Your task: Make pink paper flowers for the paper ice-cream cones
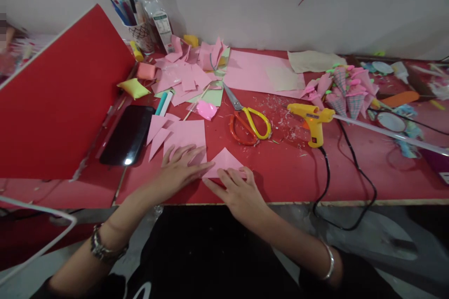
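I see my right hand flat, fingers spread, pressing the folded pink paper triangle on the red surface; my left hand lies open, fingertip touching its edge

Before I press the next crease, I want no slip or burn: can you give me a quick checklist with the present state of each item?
1. Left hand flat on the pink square sheet: ok.
2. Right hand fingers on the folded pink triangle: ok.
3. Triangle edges aligned: cannot tell, hands cover part.
4. Scissors apart from both hands: ok.
5. Glue gun standing apart from the hands: ok; hot or not: cannot tell.
6. Phone clear of the paper: ok.
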A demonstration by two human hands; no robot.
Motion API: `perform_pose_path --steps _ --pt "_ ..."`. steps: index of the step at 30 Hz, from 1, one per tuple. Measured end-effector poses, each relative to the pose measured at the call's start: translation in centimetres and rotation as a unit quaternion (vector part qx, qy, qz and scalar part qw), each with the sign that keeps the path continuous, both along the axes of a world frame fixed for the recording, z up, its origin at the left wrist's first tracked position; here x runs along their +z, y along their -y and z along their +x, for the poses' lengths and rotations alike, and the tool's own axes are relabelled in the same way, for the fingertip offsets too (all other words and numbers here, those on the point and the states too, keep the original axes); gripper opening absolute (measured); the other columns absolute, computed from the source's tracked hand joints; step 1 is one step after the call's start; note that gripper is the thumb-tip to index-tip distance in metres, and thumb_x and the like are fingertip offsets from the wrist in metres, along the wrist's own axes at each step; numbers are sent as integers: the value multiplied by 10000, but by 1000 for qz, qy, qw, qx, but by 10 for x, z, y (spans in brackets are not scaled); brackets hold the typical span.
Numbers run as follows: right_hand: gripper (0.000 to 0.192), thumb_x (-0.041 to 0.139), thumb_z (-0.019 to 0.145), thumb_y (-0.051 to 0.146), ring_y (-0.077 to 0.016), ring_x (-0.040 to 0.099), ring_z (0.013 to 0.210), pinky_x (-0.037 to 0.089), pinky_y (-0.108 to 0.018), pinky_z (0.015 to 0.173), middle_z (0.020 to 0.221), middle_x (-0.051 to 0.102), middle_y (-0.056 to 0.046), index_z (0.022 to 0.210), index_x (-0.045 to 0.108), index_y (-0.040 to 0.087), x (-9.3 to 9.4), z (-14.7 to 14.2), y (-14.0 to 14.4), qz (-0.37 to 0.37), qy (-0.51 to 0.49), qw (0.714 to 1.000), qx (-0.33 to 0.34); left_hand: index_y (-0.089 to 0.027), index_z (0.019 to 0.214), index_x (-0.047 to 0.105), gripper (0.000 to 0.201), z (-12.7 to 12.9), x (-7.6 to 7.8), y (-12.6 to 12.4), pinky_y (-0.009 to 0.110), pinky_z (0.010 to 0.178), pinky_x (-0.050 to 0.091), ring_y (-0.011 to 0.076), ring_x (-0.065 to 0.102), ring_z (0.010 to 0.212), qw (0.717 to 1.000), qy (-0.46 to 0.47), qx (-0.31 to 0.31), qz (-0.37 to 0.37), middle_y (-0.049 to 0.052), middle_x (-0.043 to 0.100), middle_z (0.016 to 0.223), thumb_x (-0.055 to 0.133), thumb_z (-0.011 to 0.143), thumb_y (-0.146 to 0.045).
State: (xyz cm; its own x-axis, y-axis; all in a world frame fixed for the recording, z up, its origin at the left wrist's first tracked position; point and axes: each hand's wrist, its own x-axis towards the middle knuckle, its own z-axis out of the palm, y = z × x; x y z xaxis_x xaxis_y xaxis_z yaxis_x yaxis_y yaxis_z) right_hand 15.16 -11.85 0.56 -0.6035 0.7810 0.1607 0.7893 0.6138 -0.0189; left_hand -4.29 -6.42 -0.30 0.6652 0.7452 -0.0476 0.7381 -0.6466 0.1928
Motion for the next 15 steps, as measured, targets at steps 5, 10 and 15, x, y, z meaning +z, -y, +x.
perform_pose_path --steps 5,10,15 --pt "364 369 806 104 -185 447 836 347 -363 753 1032 557 -64 1150 462 182 0 0 -5 -25 -2 999 20 -395 1170 448 350 -3 1 -1 537 942 234 256 288 1223 1000 0 -13 -5 41 382 1321 389 860 -245" --pt "324 421 796 125 -187 449 919 357 -339 792 1051 560 -48 1098 510 203 4 19 -2 -21 -5 999 24 -403 1225 366 383 -9 2 -5 486 967 229 223 268 1240 999 7 -38 -28 21 359 1344 370 869 -262" --pt "350 437 771 124 -196 469 945 380 -339 788 1024 575 -67 1093 537 217 8 37 5 -34 -10 999 -19 -421 1238 330 392 -14 2 -7 457 989 192 199 251 1247 998 2 -36 -41 -9 334 1360 352 877 -269"
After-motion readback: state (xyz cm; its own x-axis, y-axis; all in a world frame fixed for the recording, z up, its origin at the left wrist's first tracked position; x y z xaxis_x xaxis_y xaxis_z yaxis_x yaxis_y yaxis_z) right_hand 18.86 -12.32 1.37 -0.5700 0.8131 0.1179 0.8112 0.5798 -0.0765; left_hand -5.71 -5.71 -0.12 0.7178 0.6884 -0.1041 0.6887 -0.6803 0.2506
